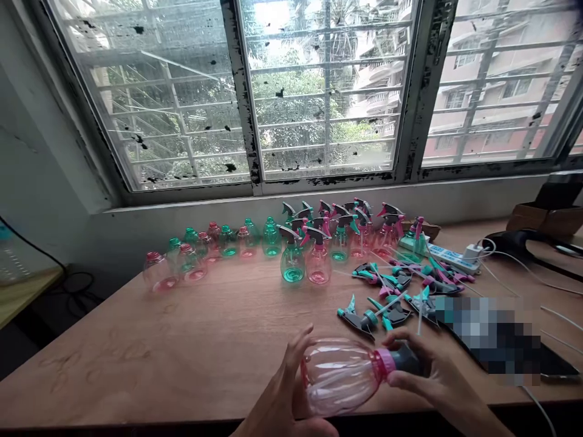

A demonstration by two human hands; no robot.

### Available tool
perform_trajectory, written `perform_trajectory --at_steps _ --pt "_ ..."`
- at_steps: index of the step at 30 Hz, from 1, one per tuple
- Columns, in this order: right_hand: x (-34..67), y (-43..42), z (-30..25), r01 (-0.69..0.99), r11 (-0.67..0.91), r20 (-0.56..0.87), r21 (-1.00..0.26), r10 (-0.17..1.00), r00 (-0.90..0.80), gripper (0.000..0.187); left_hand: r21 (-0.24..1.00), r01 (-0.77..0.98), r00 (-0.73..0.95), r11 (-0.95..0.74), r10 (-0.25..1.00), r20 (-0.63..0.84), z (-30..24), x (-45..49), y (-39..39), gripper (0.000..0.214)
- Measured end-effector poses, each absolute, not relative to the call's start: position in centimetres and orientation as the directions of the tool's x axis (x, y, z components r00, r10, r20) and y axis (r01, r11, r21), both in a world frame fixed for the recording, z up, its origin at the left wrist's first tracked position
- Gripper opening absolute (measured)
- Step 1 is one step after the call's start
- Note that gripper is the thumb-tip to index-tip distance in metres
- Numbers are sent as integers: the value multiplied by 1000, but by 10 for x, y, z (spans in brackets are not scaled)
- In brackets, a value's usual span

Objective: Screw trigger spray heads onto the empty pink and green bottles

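Note:
A clear pink spray bottle (339, 376) lies on its side above the table's front edge, its neck pointing right. My left hand (285, 391) is closed around the base end, thumb and fingers on either side. At the neck, my right hand (432, 373) grips the trigger spray head (404, 359), which has a pink collar and a dark grey body. The fingers partly hide that head, and its trigger does not show. Just beyond the bottle lie loose teal-and-grey spray heads (357, 318).
Open green and pink bottles (228, 241) line the back left of the wooden table (182, 352). Several bottles with sprayers fitted (319, 261) stand at back centre. More loose spray heads (387, 279), a power strip (450, 258) and a partly blurred phone-like device (558, 361) lie to the right.

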State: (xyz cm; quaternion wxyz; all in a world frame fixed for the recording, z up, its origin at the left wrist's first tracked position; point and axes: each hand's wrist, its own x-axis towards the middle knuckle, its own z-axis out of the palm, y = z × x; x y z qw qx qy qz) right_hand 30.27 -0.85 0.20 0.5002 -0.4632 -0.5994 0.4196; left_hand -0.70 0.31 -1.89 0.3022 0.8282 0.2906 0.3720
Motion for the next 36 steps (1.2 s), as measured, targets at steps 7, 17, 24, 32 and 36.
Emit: perform_trajectory --at_steps 7,17,24,32,36 --pt "357 37 61 631 390 589 -671 797 134 46 746 357 525 -562 781 337 -7 -1 -4 97" --pt "368 163 101 963 262 605 -65 778 -170 56 671 443 569 -594 765 301 -2 0 -7 97" --pt "328 215 120 951 303 460 55 838 -294 53 715 441 537 -542 798 274 3 1 -9 96" --pt "308 262 134 929 370 378 2 860 -343 43 788 360 497 -500 817 292 3 1 -9 88" --pt "308 268 138 921 379 393 -92 864 -316 36 881 331 310 -339 920 238 2 3 1 65"
